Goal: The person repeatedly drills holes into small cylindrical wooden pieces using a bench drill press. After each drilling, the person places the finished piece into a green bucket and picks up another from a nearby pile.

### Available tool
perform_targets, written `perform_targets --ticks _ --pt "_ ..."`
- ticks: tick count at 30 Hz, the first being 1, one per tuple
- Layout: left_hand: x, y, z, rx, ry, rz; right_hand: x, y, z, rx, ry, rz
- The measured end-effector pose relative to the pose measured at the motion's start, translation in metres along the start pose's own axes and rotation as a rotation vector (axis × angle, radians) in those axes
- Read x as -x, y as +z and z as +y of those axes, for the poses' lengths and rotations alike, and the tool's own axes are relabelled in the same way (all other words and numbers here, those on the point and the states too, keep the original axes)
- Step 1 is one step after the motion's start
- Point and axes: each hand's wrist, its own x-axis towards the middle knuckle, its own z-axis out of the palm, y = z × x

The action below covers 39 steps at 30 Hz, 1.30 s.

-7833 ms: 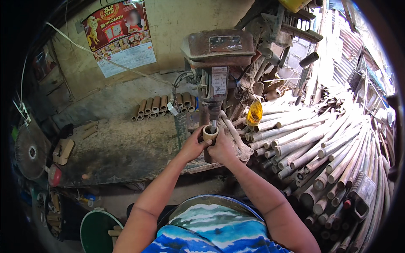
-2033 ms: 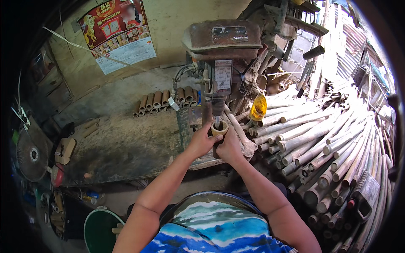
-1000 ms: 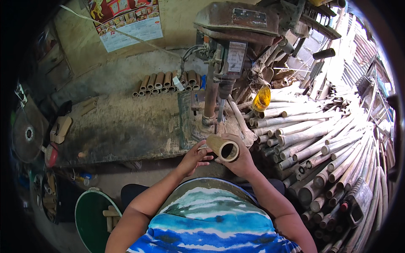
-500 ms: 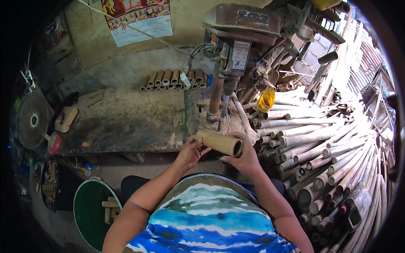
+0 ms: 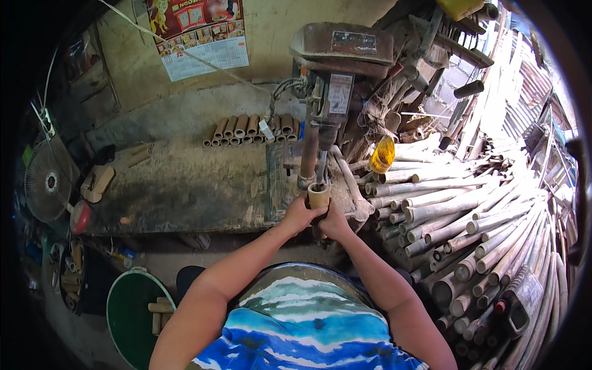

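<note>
A short bamboo tube (image 5: 319, 195) stands upright under the bit of a rusty drill press (image 5: 338, 55), its hollow end facing up. My left hand (image 5: 300, 214) grips the tube from the left and my right hand (image 5: 335, 222) grips it from the right, both just below its rim. The lower part of the tube is hidden behind my fingers. The drill's column (image 5: 308, 154) rises just behind it.
A dusty workbench (image 5: 185, 185) carries a row of cut bamboo tubes (image 5: 250, 126) at the back. A big heap of long bamboo poles (image 5: 493, 222) fills the right. A yellow bottle (image 5: 382, 154), a fan (image 5: 48, 184) and a green bin (image 5: 132, 314) stand around.
The bamboo tube lay sideways in my hands near my chest half a second ago. It now stands upright under the drill bit, with both hands moved forward.
</note>
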Motion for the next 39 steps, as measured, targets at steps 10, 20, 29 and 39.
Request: perform_targets --ticks 10,20,29,39 --pt "-0.04 -0.015 0.042 -0.318 0.214 0.065 -0.029 -0.033 -0.07 -0.036 -0.179 0.292" --pt "-0.034 -0.036 0.034 -0.341 0.32 0.131 -0.041 -0.01 -0.076 -0.076 -0.156 0.211" --pt "-0.052 -0.028 0.059 -0.467 0.2 -0.009 -0.058 -0.025 -0.059 -0.074 -0.091 0.201" --pt "-0.033 -0.031 0.038 -0.276 0.287 -0.018 -0.024 -0.025 -0.087 0.077 -0.015 0.16"
